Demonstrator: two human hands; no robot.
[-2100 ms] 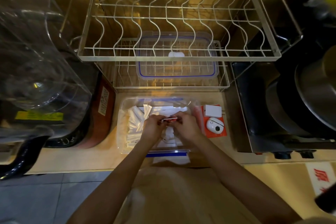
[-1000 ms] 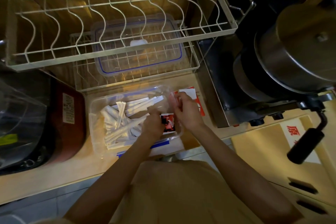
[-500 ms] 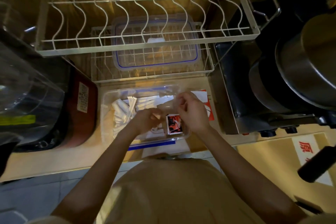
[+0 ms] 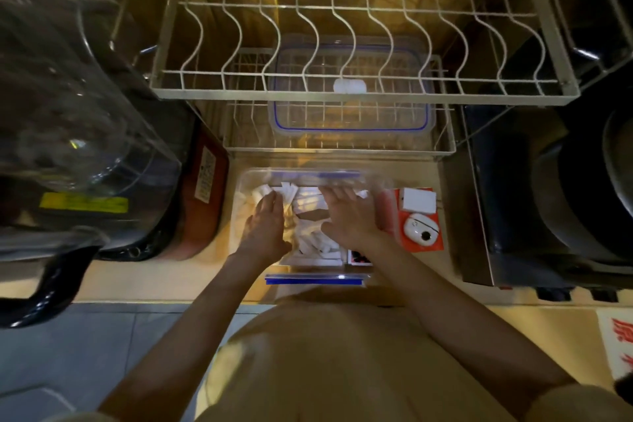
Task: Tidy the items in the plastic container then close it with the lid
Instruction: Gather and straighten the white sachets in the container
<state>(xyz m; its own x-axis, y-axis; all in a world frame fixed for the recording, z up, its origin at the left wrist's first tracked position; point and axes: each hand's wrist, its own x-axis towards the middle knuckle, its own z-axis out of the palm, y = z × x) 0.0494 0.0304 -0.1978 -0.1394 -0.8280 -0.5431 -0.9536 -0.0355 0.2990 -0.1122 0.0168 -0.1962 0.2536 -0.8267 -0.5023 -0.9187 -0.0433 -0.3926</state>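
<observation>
Here we have both hands down inside the clear plastic container (image 4: 245, 181), which sits on the bench (image 4: 164, 279) just in front of the lower wire rack (image 4: 445, 144). Our left hand (image 4: 265, 228) lies spread and flat over the white packets (image 4: 317, 240) on the left side, and our right hand (image 4: 349, 219) is spread the same way over the right side, fingers reaching toward the far wall; neither pinches anything. A small red-and-black packet (image 4: 359, 256) lies at the near right corner of the container. The lid (image 4: 349, 128), clear with a blue seal, rests in the lower rack behind the container, under the big upper dish rack (image 4: 342, 94), so closing is not yet begun. We judge the packets are only loosely heaped, and that is the risk: if some stand proud of the rim, the lid will not seat and its clips may bend or trap a packet. Pressing too hard could push the light container along the bench toward the orange card (image 4: 419, 245) with the white device (image 4: 419, 229) just beside it. Reaching for the lid, we could catch our knuckles on the upper rack's front bar.
</observation>
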